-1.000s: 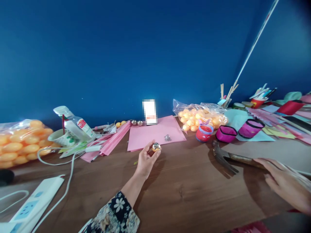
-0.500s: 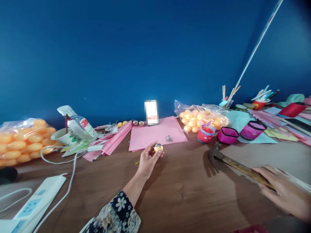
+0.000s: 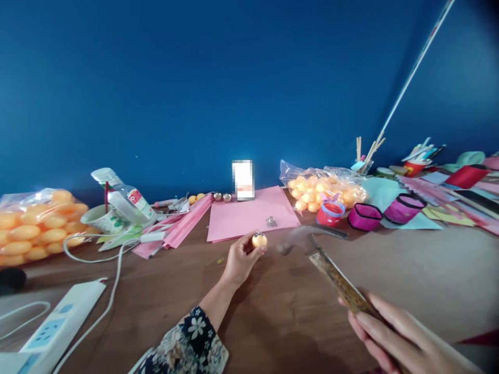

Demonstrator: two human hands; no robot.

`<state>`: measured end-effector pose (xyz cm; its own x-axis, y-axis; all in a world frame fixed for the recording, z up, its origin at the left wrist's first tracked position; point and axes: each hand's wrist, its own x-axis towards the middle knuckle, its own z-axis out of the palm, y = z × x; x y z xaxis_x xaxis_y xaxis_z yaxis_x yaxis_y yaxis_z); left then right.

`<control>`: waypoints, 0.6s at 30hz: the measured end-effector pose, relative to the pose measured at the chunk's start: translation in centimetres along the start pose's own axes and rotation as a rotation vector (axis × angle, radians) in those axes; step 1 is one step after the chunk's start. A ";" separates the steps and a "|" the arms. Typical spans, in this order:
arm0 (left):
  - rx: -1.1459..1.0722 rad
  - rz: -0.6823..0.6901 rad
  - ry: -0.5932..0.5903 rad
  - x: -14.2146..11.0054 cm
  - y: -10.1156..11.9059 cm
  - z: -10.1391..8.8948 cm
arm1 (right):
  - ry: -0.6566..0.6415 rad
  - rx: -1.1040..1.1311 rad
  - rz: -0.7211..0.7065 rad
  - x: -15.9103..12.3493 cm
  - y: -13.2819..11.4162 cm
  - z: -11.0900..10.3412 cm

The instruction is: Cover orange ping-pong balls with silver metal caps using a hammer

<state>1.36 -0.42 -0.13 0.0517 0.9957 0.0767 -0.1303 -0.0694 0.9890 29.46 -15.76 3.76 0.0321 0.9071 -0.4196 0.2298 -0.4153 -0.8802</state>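
Note:
Between the thumb and fingers of my left hand (image 3: 242,259) is an orange ping-pong ball (image 3: 259,240) with small shiny metal pieces on its top. My right hand (image 3: 390,327) is wrapped round the wooden handle of a claw hammer (image 3: 331,275). The hammer is raised off the table, its blurred head just right of the ball and apart from it. Beyond my left hand lies pink paper (image 3: 249,218) with a little heap of silvery bits, perhaps tacks (image 3: 271,222). At the paper's back left edge sit two silver-covered balls (image 3: 222,197).
Clear bags of orange balls lie at left (image 3: 39,228) and back right (image 3: 327,187). A white power strip (image 3: 62,322) and cable (image 3: 117,280) occupy the near left. Magenta fabric rings (image 3: 365,217) and a red cup (image 3: 330,214) stand at right. A bright phone-like screen (image 3: 244,179) stands behind the paper.
My right hand has lifted the hammer and swung it leftward, bringing its head close to the ball. My left hand has shifted slightly right, and the ball has turned a little.

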 end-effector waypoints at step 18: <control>-0.032 0.014 -0.061 -0.2 0.6 0.3 | -0.074 -0.211 -0.130 1.1 -7.2 4.3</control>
<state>1.59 -0.67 0.52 0.1099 0.9890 0.0991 -0.1630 -0.0804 0.9833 23.64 -12.04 8.61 -0.0804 0.9412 -0.3283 0.4252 -0.2655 -0.8653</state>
